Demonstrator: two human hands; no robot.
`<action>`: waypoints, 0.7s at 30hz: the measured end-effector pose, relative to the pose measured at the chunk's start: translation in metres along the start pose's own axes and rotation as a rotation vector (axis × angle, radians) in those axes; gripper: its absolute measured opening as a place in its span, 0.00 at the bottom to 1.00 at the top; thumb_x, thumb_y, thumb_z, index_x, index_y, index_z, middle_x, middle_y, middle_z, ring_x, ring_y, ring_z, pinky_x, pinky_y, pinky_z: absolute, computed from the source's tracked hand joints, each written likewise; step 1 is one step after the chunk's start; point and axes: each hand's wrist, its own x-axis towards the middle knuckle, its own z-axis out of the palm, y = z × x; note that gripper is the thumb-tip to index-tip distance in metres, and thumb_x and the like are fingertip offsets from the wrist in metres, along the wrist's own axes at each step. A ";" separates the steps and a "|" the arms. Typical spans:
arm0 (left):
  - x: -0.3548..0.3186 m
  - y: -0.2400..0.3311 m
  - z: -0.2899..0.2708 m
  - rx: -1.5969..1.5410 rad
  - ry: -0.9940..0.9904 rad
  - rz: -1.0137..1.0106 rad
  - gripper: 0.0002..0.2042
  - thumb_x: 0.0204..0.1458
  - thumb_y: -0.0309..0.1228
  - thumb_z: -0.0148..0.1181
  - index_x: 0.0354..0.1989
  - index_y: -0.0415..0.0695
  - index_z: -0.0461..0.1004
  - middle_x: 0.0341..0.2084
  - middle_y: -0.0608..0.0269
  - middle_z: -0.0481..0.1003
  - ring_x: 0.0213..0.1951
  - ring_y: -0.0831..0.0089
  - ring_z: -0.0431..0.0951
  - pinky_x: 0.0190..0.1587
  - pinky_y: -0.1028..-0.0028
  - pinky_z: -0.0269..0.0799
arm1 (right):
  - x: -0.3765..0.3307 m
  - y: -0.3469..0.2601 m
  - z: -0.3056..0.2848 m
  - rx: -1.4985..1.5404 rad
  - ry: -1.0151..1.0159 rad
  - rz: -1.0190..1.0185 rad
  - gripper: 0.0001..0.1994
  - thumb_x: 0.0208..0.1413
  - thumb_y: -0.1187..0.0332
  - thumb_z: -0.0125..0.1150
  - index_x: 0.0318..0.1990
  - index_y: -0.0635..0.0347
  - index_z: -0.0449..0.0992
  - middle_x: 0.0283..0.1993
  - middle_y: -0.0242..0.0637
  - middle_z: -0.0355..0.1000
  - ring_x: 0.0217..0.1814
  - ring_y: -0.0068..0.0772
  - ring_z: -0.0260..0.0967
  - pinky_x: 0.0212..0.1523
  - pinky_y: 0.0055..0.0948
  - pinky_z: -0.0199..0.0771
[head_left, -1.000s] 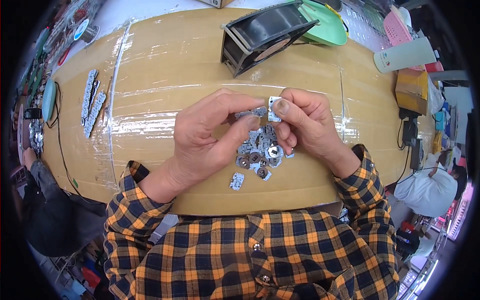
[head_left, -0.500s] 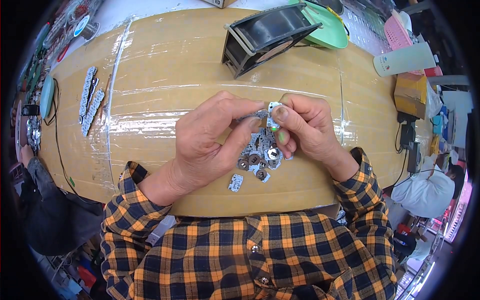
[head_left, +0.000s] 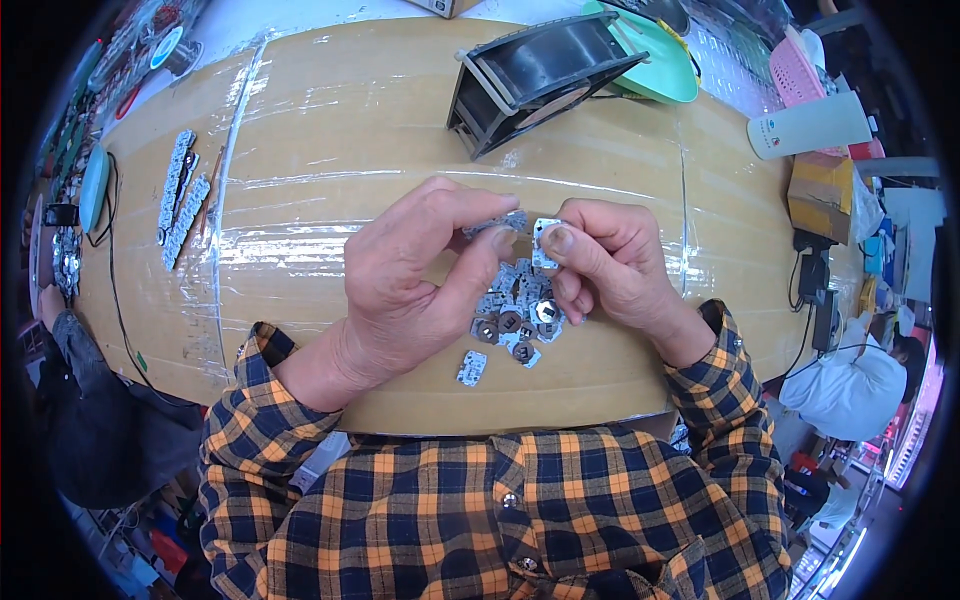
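Thumb and fingertip of my right hand pinch a small white circuit board with dark parts on it. Just left of it, my left hand grips a short row of small circuit boards, partly hidden by its fingers. The two hands are close but apart. Beneath them lies a loose pile of small circuit boards, some bearing round dark or silvery pieces. One single circuit board lies by itself nearer to me.
A black fan stands at the back, against a green tray. Rows of stacked boards lie at the left. A pale bottle and a taped cardboard box are at the right. Other people sit on both sides.
A green light glowing at the right hand's board has gone out. The left hand and its row have drawn slightly left, away from that board, which now shows more fully.
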 end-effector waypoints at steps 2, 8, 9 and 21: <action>-0.001 0.000 -0.002 0.004 0.015 -0.003 0.11 0.45 0.13 0.59 0.38 0.35 0.75 0.26 0.58 0.75 0.27 0.75 0.78 0.27 0.79 0.73 | 0.000 0.001 0.001 0.010 0.006 -0.022 0.15 0.62 0.65 0.53 0.25 0.63 0.68 0.16 0.29 0.65 0.11 0.16 0.61 0.11 0.15 0.60; 0.000 -0.002 -0.005 0.023 -0.106 0.074 0.10 0.45 0.13 0.58 0.37 0.36 0.74 0.25 0.58 0.74 0.24 0.74 0.75 0.24 0.76 0.70 | 0.004 0.004 -0.004 -0.031 0.019 -0.075 0.14 0.63 0.66 0.51 0.25 0.63 0.67 0.16 0.29 0.64 0.11 0.16 0.62 0.11 0.15 0.59; 0.002 -0.002 -0.009 0.028 -0.185 0.048 0.10 0.47 0.13 0.57 0.39 0.34 0.74 0.27 0.57 0.74 0.27 0.75 0.77 0.27 0.78 0.72 | 0.006 0.004 -0.004 -0.030 0.015 -0.077 0.14 0.63 0.66 0.51 0.25 0.63 0.67 0.16 0.29 0.64 0.11 0.16 0.62 0.11 0.15 0.59; 0.002 -0.002 -0.009 -0.097 -0.194 0.012 0.08 0.50 0.17 0.57 0.39 0.34 0.74 0.31 0.58 0.76 0.33 0.75 0.77 0.34 0.77 0.71 | 0.003 -0.002 -0.001 -0.530 -0.062 -0.361 0.10 0.56 0.75 0.56 0.23 0.67 0.73 0.14 0.31 0.65 0.14 0.20 0.62 0.17 0.22 0.60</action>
